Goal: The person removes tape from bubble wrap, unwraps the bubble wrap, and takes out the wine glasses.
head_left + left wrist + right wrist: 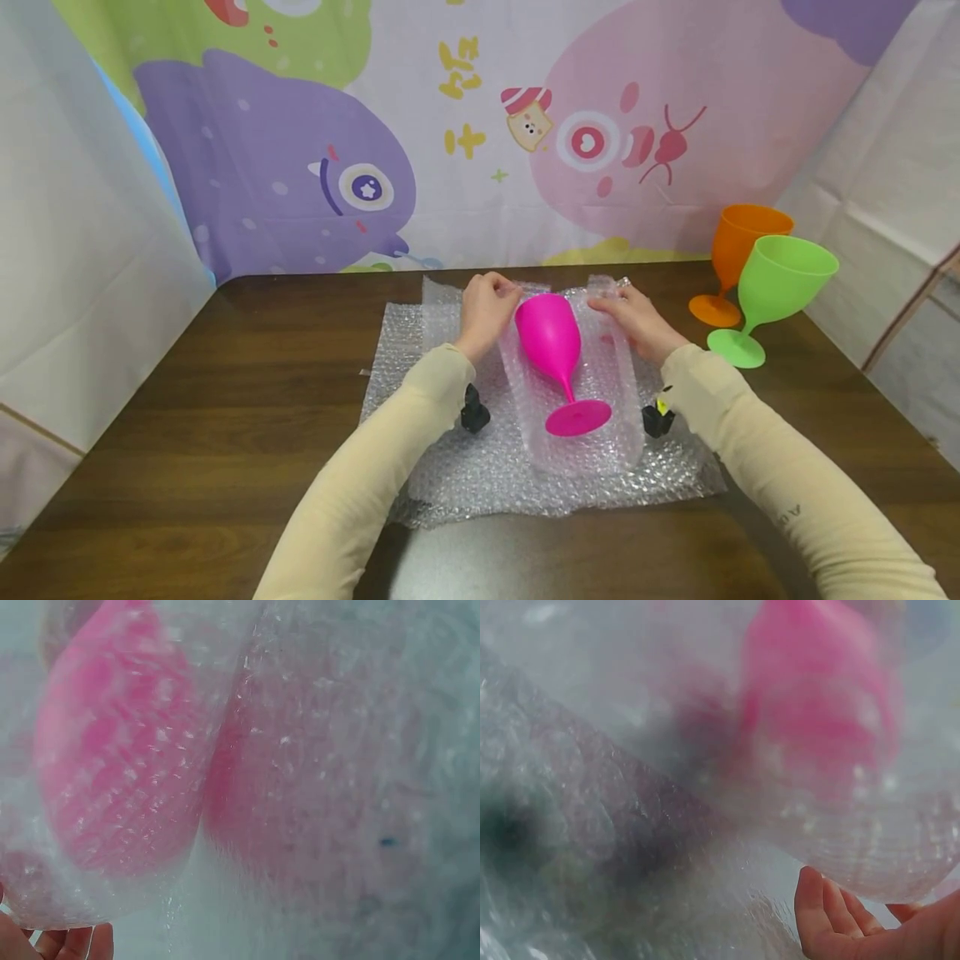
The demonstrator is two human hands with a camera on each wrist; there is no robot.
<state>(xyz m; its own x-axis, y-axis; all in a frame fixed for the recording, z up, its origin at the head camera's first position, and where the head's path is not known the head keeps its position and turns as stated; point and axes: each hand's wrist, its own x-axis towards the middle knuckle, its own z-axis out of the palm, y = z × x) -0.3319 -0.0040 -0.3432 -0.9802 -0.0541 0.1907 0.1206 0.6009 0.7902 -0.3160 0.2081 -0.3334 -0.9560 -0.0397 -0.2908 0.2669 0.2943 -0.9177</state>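
Observation:
A bright pink plastic goblet [549,337] lies tilted on a narrow strip of bubble wrap [525,433], its bowl toward the back and its round foot toward the front. My left hand [486,312] pinches the strip's far left edge beside the goblet's rim. On the other side, my right hand [636,321] holds the far right edge between thumb and fingers. Neither hand touches the goblet. Through the wrap, the goblet's bowl [120,750] shows blurred in the left wrist view, and likewise the pink bowl [817,697] in the right wrist view.
Larger bubble wrap sheets [457,483] lie beneath the strip on the brown wooden table [285,375]. An orange goblet [738,250] and a light green goblet [780,279] stand upright at the back right. A cartoon-printed curtain [465,208] hangs behind the table.

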